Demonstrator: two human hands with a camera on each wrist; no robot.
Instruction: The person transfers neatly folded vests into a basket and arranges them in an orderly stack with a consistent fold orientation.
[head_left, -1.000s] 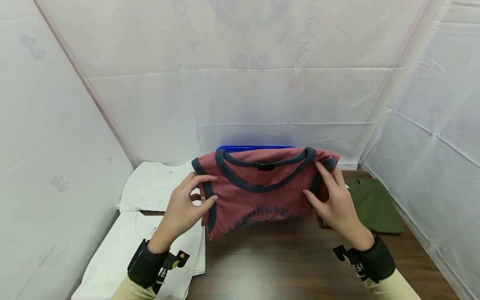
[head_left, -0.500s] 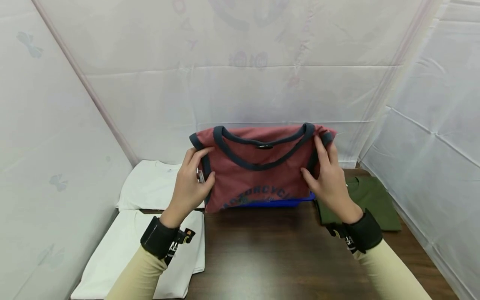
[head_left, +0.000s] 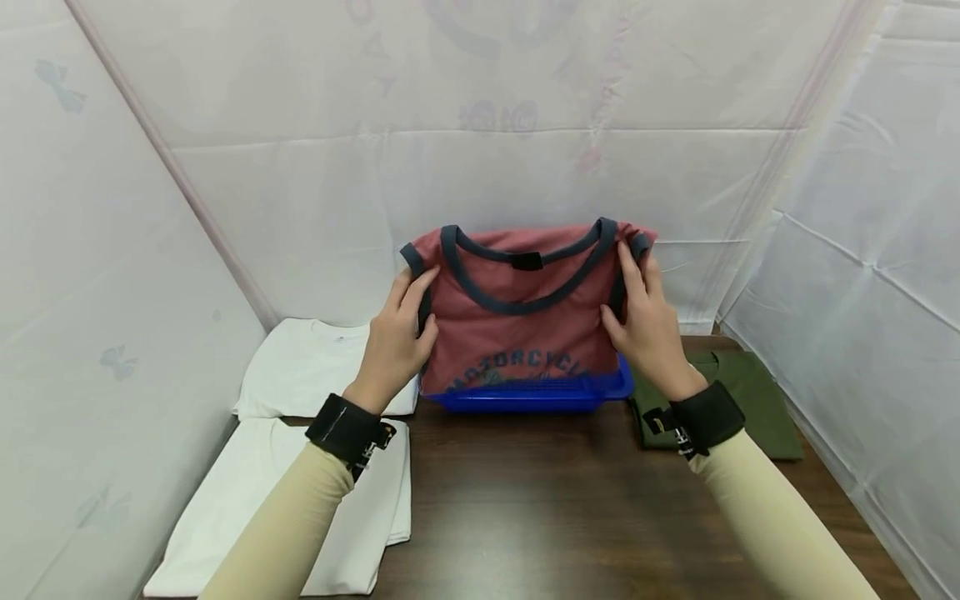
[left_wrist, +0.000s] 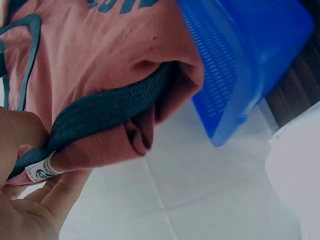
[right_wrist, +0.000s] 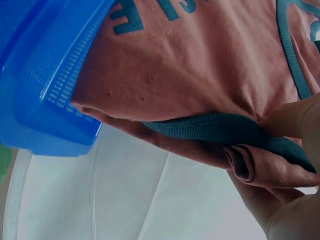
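Note:
A folded pinkish-red T-shirt (head_left: 517,333) with dark blue-grey trim and dark lettering is held up between both hands. My left hand (head_left: 393,346) grips its left edge, thumb in front and fingers behind, beside a small white tag (left_wrist: 42,170) in the left wrist view. The right edge is pinched the same way by my right hand (head_left: 651,329). Just below and behind the shirt stands a blue plastic basket (head_left: 525,400) with slotted walls. In the head view the shirt's lower edge overlaps the basket's opening, and most of the basket is hidden.
Two white folded shirts, a far one (head_left: 307,371) and a near one (head_left: 292,500), lie on the left. A dark green folded shirt (head_left: 742,408) lies on the right of the brown table (head_left: 517,500). White sheeting (head_left: 480,167) encloses the back and sides.
Both hands have moved forward and up with the shirt, away from the person. The front of the blue basket, covered before, now shows beneath the shirt.

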